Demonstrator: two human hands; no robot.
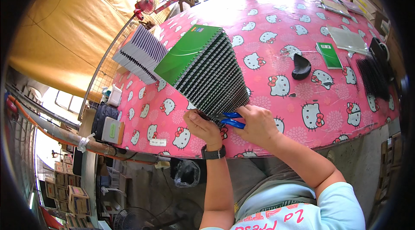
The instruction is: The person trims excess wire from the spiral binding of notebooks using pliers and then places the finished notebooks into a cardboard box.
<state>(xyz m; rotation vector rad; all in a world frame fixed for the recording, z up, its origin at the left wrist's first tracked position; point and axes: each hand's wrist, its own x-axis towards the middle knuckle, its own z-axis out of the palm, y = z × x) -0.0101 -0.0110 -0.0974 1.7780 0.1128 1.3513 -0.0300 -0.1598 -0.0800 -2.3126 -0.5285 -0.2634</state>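
Note:
A tall stack of spiral notebooks [190, 52] with green covers stands before me, its black coil bindings turned toward my right. At the near lower end of the stack, my left hand [203, 127] is closed around a notebook's coil edge; its fingertips are partly hidden. A black watch [213, 152] is on that wrist. My right hand [260, 125] grips blue-handled pliers [233, 122], whose jaws reach the coil end beside my left fingers. What exactly the jaws touch is too small to tell.
Another notebook stack [140, 54] stands to the left on the pink patterned table [276, 119]. Rightward lie a black curved object [301, 66], a single green notebook [329, 55], a clear plastic sheet [347, 39] and a bundle of black coils [371, 78]. A red fan [145, 3] stands beyond.

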